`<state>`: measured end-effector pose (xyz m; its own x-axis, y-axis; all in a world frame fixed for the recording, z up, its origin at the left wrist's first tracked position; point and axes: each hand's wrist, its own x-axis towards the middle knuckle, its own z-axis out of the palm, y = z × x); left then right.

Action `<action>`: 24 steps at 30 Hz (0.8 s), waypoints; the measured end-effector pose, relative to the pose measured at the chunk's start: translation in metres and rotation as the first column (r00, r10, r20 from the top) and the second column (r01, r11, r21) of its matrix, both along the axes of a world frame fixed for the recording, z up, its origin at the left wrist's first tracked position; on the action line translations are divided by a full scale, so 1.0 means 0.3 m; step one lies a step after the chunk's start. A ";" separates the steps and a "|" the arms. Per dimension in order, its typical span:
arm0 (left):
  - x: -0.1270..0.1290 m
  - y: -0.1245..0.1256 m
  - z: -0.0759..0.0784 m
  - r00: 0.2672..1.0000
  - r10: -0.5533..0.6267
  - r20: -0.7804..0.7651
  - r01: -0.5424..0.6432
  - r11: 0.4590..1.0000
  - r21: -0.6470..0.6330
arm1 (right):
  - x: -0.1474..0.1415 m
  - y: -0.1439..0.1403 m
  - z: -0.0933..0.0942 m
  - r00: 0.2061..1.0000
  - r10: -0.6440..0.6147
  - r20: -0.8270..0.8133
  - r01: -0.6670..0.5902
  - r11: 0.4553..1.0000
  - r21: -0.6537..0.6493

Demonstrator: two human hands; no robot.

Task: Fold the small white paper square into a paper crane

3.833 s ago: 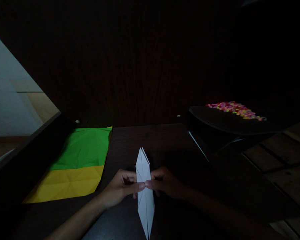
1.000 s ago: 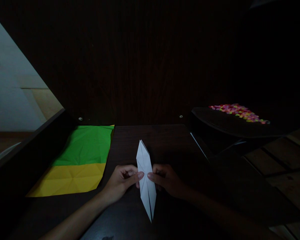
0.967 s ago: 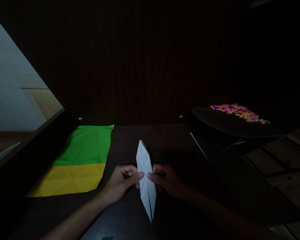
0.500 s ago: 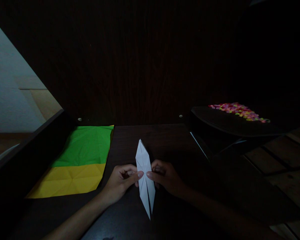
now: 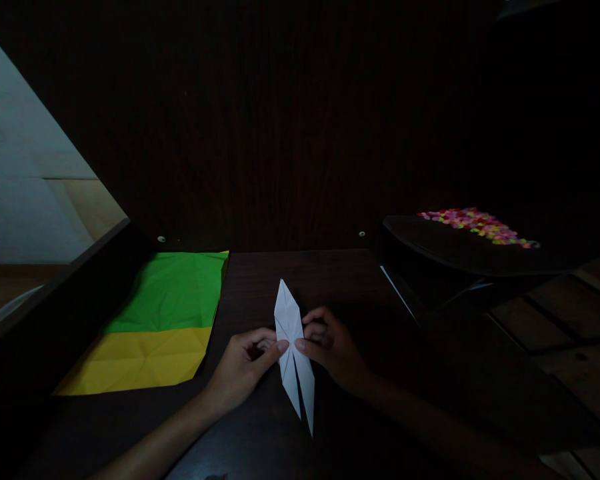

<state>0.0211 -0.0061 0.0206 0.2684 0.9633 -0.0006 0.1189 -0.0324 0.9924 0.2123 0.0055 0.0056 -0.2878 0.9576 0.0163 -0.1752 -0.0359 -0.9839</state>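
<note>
A white folded paper (image 5: pixel 290 320), long and diamond-shaped, is held between my two hands over the dark tabletop. Its upper end comes to one point, while the lower half is split into two pointed flaps. My left hand (image 5: pixel 247 363) pinches the left edge, thumb on the front face and fingers behind. From the other side, my right hand (image 5: pixel 333 350) grips the right edge with its thumb near the middle crease; its index finger is bent and raised along the edge. The fingertips behind the paper are hidden.
Creased green paper (image 5: pixel 173 290) and yellow paper (image 5: pixel 145 360) lie at the left beside a raised dark side board (image 5: pixel 70 287). A dark upright panel (image 5: pixel 280 133) closes off the back. Colourful small pieces (image 5: pixel 480 225) rest on a dark curved surface at the right.
The two lower flaps of the white paper have spread slightly further apart, the right one now reaching lower. My right index finger has lifted a little.
</note>
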 end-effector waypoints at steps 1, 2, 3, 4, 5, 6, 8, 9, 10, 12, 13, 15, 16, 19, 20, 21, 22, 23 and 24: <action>0.000 -0.001 -0.001 1.000 0.001 0.009 -0.001 1.000 0.004 | 0.001 0.000 0.002 1.000 0.005 -0.001 -0.005 1.000 -0.005; 0.001 -0.001 -0.003 1.000 0.000 0.025 0.000 1.000 0.001 | 0.002 0.000 0.006 1.000 0.007 0.004 -0.007 1.000 -0.002; 0.001 -0.002 -0.003 0.999 -0.001 0.045 0.002 1.000 -0.009 | 0.002 -0.001 0.009 1.000 0.007 0.015 -0.007 1.000 0.008; 0.001 -0.002 -0.003 0.998 -0.007 0.066 0.008 1.000 -0.026 | 0.003 -0.001 0.012 1.000 0.005 0.030 -0.006 1.000 0.024; 0.001 -0.001 -0.002 0.996 -0.011 0.089 0.015 0.999 -0.047 | 0.004 -0.002 0.015 0.999 0.001 0.049 -0.003 0.999 0.042; 0.001 -0.001 -0.001 0.994 -0.017 0.111 0.025 0.997 -0.070 | 0.004 -0.004 0.018 0.998 -0.007 0.067 0.003 0.998 0.061; 0.001 0.003 0.003 0.989 -0.030 0.148 0.048 0.992 -0.118 | 0.004 -0.008 0.022 0.995 -0.019 0.103 0.010 0.996 0.089; 0.000 0.005 0.005 0.986 -0.037 0.162 0.060 0.989 -0.138 | 0.003 -0.010 0.024 0.993 -0.024 0.117 0.013 0.995 0.098; -0.001 0.006 0.007 0.984 -0.047 0.174 0.074 0.985 -0.154 | 0.003 -0.012 0.025 0.992 -0.028 0.126 0.015 0.994 0.106; -0.002 0.009 0.008 0.981 -0.058 0.185 0.091 0.981 -0.173 | 0.002 -0.013 0.027 0.990 -0.026 0.136 0.011 0.993 0.117; -0.003 0.009 0.008 0.981 -0.059 0.183 0.091 0.981 -0.171 | 0.002 -0.013 0.026 0.990 -0.023 0.137 0.006 0.993 0.120; -0.003 0.008 0.008 0.985 -0.049 0.166 0.075 0.986 -0.150 | 0.003 -0.012 0.024 0.992 -0.011 0.128 -0.005 0.993 0.119; -0.003 0.006 0.008 0.988 -0.040 0.152 0.060 0.989 -0.134 | 0.004 -0.010 0.022 0.993 -0.004 0.118 -0.010 0.993 0.115; 0.001 0.000 0.010 0.993 -0.004 0.115 0.015 0.996 -0.093 | 0.006 -0.004 0.017 0.997 0.012 0.075 -0.019 0.995 0.093; 0.003 -0.001 0.011 0.994 0.004 0.110 0.005 0.996 -0.085 | 0.006 -0.003 0.016 0.998 0.012 0.064 -0.018 0.996 0.083; 0.005 -0.002 0.012 0.994 0.012 0.111 -0.003 0.997 -0.079 | 0.006 -0.002 0.015 0.998 0.013 0.056 -0.017 0.997 0.072; 0.006 -0.002 0.011 0.993 0.019 0.119 -0.010 0.997 -0.074 | 0.005 -0.001 0.015 0.999 0.016 0.050 -0.019 0.998 0.060; 0.008 -0.002 0.010 0.991 0.028 0.134 -0.019 0.997 -0.070 | 0.004 -0.001 0.016 0.999 0.019 0.045 -0.022 0.999 0.047; 0.009 -0.002 0.008 0.988 0.037 0.150 -0.026 0.997 -0.071 | 0.004 -0.001 0.016 0.999 0.025 0.041 -0.026 0.999 0.036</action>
<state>0.0239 -0.0067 0.0229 0.2400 0.9703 -0.0292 -0.0328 0.0382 0.9987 0.2134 0.0052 0.0103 -0.3133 0.9489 0.0391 -0.1346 -0.0036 -0.9909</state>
